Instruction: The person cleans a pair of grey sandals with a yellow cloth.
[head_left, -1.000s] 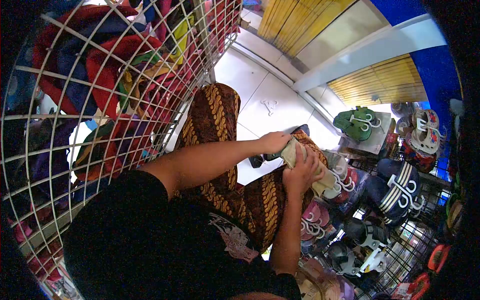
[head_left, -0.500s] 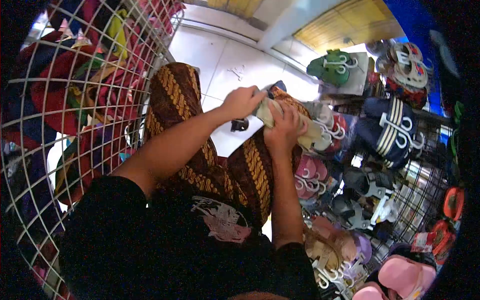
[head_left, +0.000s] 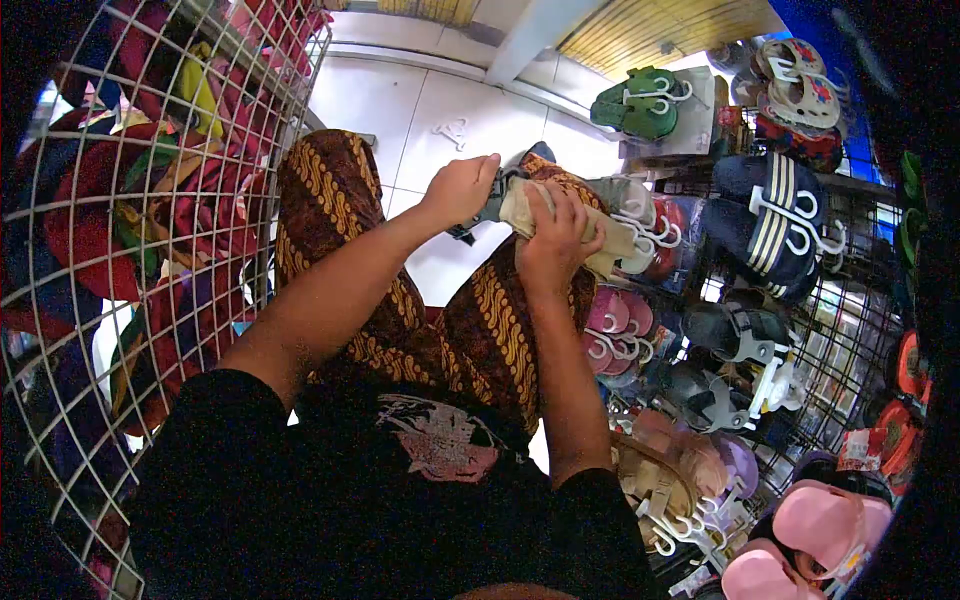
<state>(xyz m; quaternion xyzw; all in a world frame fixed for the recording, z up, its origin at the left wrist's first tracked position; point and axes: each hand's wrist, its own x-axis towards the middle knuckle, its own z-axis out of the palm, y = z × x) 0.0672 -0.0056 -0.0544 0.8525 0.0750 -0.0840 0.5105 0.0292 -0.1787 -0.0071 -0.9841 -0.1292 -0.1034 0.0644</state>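
Note:
My left hand is closed at the near end of a dark grey item, which looks like a sandal or shoe but is mostly hidden. A dark strap-like part hangs below that hand. My right hand is wrapped round a folded beige cloth, pressed close against the grey item. The cloth's loose end sticks out past my right fingers. Both hands are above my knees, over brown and gold patterned trousers.
At left stands a wire grid with colourful fabrics behind it. On the right, racks hold green sandals, navy striped slides and pink clogs. White hangers lie on the tiled floor.
My left hand has moved slightly left and away from my right hand. More of the grey item shows between them. The camera view has shifted a little.

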